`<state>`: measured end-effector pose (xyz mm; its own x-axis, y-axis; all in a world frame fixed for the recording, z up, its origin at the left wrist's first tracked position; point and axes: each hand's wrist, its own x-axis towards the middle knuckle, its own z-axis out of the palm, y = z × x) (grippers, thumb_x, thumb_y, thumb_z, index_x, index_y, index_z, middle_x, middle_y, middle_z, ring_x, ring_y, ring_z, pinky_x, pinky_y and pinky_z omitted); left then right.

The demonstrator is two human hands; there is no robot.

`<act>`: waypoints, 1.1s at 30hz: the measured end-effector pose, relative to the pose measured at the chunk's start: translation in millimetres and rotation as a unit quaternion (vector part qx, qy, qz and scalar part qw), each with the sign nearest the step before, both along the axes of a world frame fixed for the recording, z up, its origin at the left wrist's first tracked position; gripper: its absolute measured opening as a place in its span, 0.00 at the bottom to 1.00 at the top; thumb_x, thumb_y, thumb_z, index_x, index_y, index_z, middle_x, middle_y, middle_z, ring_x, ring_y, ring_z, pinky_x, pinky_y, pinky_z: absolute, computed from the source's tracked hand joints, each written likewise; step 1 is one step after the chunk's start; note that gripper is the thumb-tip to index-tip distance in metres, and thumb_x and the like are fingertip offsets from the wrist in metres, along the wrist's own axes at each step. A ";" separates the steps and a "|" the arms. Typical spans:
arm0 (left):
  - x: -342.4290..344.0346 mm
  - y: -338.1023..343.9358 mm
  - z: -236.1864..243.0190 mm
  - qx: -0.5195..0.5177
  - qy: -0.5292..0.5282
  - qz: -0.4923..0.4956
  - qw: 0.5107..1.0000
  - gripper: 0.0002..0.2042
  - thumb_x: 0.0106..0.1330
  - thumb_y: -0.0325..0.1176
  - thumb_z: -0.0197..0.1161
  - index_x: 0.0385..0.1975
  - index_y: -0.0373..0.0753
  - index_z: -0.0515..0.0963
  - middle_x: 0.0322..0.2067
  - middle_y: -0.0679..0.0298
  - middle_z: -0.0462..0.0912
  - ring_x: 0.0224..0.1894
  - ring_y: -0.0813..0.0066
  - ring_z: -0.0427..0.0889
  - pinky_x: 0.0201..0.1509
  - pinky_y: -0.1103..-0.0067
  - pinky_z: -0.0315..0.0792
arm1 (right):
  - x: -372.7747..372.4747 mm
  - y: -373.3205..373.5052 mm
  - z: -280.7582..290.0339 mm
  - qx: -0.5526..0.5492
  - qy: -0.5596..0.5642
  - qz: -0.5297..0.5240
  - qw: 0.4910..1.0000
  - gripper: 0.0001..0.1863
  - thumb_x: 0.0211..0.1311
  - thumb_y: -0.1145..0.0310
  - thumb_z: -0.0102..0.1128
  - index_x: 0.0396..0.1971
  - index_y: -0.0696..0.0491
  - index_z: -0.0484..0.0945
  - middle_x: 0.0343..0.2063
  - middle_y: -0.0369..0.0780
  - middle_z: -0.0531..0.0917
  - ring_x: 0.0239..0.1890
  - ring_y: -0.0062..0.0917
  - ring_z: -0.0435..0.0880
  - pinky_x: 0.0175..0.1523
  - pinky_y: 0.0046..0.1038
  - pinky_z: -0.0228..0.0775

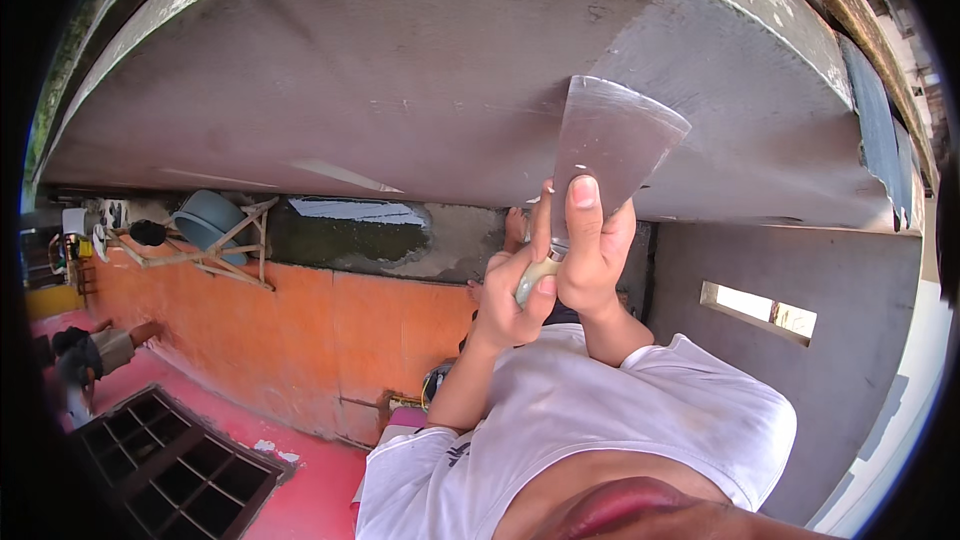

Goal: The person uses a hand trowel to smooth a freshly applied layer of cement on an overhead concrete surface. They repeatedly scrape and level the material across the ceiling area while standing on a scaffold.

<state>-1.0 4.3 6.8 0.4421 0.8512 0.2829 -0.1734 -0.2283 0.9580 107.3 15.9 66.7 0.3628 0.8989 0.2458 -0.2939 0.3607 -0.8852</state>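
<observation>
A wide putty knife [618, 135] with a flared metal blade is in both my hands, its blade pointing up and away from me. My left hand [510, 300] is closed round the pale handle. Just to its right, my right hand [597, 255] presses its thumb on the base of the blade, the other fingers partly hidden behind. Beyond the blade spreads a grey plastered wall [350, 70], with a lighter patch [720, 70] at the upper right. Whether the blade's edge touches the wall I cannot tell.
A grey-blue basin [210, 223] sits at a wooden stand [240, 255] on the left, near a wet strip of floor [350, 240]. An orange wall [300, 320] runs along that side. Another person [95, 355] is at the far left. At right, a grey wall [800, 270] has a narrow opening.
</observation>
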 end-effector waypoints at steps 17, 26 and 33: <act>-2.0 -9.3 24.0 -0.055 -0.037 -0.027 0.997 0.13 0.64 0.37 0.54 0.32 0.31 0.75 0.15 0.59 0.72 0.16 0.65 0.73 0.27 0.76 0.66 | -7.1 -6.9 19.6 -0.017 -0.007 -0.031 0.999 0.17 0.75 0.59 0.44 0.38 0.61 0.70 0.22 0.36 0.75 0.13 0.15 0.69 0.21 0.20 0.61; -9.8 -16.8 29.2 -0.104 -0.064 -0.035 0.992 0.13 0.65 0.37 0.54 0.33 0.29 0.76 0.16 0.59 0.72 0.17 0.68 0.72 0.25 0.76 0.64 | -19.4 -10.7 24.4 -0.079 -0.024 -0.065 0.994 0.18 0.74 0.57 0.44 0.36 0.59 0.71 0.15 0.34 0.72 0.13 0.13 0.67 0.22 0.19 0.58; -21.9 -14.3 23.9 -0.108 -0.030 -0.039 0.993 0.13 0.65 0.37 0.52 0.32 0.31 0.76 0.14 0.59 0.71 0.16 0.66 0.71 0.30 0.73 0.66 | -30.4 -10.2 13.1 -0.070 -0.012 -0.076 0.995 0.17 0.74 0.57 0.44 0.36 0.58 0.70 0.12 0.34 0.72 0.13 0.13 0.67 0.22 0.19 0.59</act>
